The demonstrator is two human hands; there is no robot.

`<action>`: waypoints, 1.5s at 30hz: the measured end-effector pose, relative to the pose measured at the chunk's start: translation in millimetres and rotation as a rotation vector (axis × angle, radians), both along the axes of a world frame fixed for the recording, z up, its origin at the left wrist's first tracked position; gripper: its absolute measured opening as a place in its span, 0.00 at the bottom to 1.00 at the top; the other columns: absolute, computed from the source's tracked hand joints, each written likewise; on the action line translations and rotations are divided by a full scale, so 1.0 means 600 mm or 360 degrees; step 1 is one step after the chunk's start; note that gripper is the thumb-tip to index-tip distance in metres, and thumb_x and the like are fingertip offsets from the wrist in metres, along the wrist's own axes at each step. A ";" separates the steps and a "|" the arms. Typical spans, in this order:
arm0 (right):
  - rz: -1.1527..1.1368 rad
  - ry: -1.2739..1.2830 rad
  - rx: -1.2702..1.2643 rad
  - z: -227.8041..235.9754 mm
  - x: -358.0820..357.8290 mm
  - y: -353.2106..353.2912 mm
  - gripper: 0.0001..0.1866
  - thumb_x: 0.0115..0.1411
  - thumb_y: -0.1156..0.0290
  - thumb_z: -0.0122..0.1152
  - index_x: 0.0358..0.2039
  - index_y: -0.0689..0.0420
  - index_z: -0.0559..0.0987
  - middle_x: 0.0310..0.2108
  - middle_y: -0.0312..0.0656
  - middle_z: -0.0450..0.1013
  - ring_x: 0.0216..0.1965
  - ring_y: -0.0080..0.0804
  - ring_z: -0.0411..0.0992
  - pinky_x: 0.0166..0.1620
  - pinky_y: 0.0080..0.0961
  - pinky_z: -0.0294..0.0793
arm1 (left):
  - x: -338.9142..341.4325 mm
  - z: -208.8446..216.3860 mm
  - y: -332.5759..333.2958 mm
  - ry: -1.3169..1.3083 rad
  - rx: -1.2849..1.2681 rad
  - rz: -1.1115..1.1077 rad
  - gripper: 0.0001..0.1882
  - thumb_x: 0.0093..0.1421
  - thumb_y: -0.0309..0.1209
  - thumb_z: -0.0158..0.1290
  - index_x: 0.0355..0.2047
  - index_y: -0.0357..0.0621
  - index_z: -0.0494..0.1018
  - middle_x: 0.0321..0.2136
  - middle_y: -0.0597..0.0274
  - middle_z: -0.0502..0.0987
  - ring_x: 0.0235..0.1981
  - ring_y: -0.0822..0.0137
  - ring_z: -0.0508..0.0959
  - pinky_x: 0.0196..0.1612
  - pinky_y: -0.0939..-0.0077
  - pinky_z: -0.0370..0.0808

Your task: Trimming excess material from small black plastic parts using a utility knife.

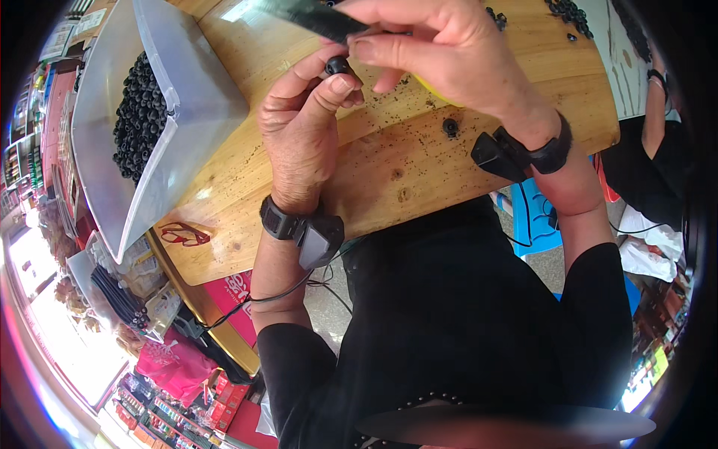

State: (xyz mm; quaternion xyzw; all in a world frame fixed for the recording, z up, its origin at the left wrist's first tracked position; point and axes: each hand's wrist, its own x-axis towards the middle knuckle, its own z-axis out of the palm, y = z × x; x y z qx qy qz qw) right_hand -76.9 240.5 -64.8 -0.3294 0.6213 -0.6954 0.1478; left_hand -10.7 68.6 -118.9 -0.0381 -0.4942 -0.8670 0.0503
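Between the thumb and fingertips of my left hand (pixel 307 123) is a small black round plastic part (pixel 338 66), held up over the wooden table (pixel 359 206). My right hand (pixel 449 56) is closed around a knife (pixel 318 19), whose broad grey blade points to the upper left, just above the part. The blade is blurred, and my fingers hide its handle. Another black part (pixel 450 128) lies on the table below my right hand. A yellow curved edge (pixel 434 90) shows partly behind that hand.
A translucent bin (pixel 213 82) at the left holds a heap of black parts (pixel 140 120). Red-framed glasses (pixel 185 234) lie near the table's left corner. Dark crumbs dot the wood. More parts (pixel 570 16) lie far right, near another person's arm (pixel 655 105). Cables hang from my wrist devices.
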 end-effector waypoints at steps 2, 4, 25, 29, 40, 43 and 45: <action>-0.0025 -0.0214 -0.0013 0.014 -0.002 0.005 0.15 0.58 0.83 0.56 0.47 0.68 0.74 0.39 0.42 0.74 0.29 0.19 0.72 0.30 0.15 0.74 | -0.002 -0.001 -0.001 0.0012 0.0026 -0.0076 0.15 0.58 0.22 0.55 0.46 0.34 0.74 0.29 0.61 0.78 0.28 0.72 0.75 0.36 0.81 0.73; 0.0015 -0.0121 0.0038 0.019 -0.006 0.011 0.15 0.58 0.83 0.56 0.47 0.68 0.75 0.40 0.42 0.74 0.29 0.19 0.73 0.30 0.15 0.75 | -0.002 -0.002 -0.003 0.0031 0.0000 -0.0092 0.14 0.58 0.22 0.54 0.46 0.34 0.74 0.29 0.61 0.78 0.28 0.72 0.75 0.35 0.81 0.73; 0.0123 0.0756 -0.0268 -0.038 -0.032 -0.002 0.08 0.54 0.83 0.59 0.36 0.65 0.79 0.29 0.46 0.78 0.29 0.25 0.76 0.31 0.19 0.73 | 0.005 -0.013 0.003 0.0072 -0.0151 -0.0036 0.11 0.59 0.22 0.54 0.43 0.37 0.75 0.29 0.59 0.79 0.27 0.72 0.77 0.33 0.80 0.75; 0.0047 0.0331 0.0252 0.022 -0.005 0.005 0.08 0.55 0.83 0.58 0.37 0.65 0.79 0.30 0.45 0.78 0.29 0.23 0.75 0.31 0.19 0.73 | 0.003 -0.010 -0.001 0.0069 -0.0126 -0.0034 0.11 0.58 0.22 0.54 0.42 0.36 0.75 0.29 0.59 0.79 0.27 0.72 0.77 0.33 0.80 0.75; -0.0120 0.0367 0.0163 0.001 0.000 -0.009 0.07 0.55 0.83 0.58 0.36 0.66 0.79 0.26 0.42 0.77 0.25 0.22 0.72 0.27 0.19 0.70 | 0.003 -0.012 -0.006 0.0112 -0.0152 -0.0087 0.10 0.59 0.22 0.54 0.42 0.36 0.75 0.29 0.58 0.79 0.28 0.72 0.77 0.33 0.81 0.75; -0.0046 0.1219 -0.0107 -0.025 -0.032 -0.014 0.07 0.56 0.82 0.58 0.36 0.65 0.79 0.25 0.41 0.76 0.25 0.20 0.71 0.27 0.19 0.69 | 0.002 -0.012 -0.002 0.0127 -0.0095 -0.0137 0.12 0.58 0.23 0.54 0.43 0.36 0.75 0.29 0.57 0.79 0.28 0.71 0.77 0.33 0.80 0.76; -0.0022 0.0698 0.0043 -0.007 -0.018 -0.004 0.07 0.56 0.82 0.58 0.37 0.65 0.79 0.25 0.41 0.76 0.25 0.19 0.71 0.28 0.19 0.70 | 0.000 -0.013 -0.003 0.0132 -0.0057 -0.0142 0.12 0.58 0.23 0.55 0.44 0.36 0.75 0.29 0.56 0.79 0.28 0.70 0.77 0.33 0.79 0.76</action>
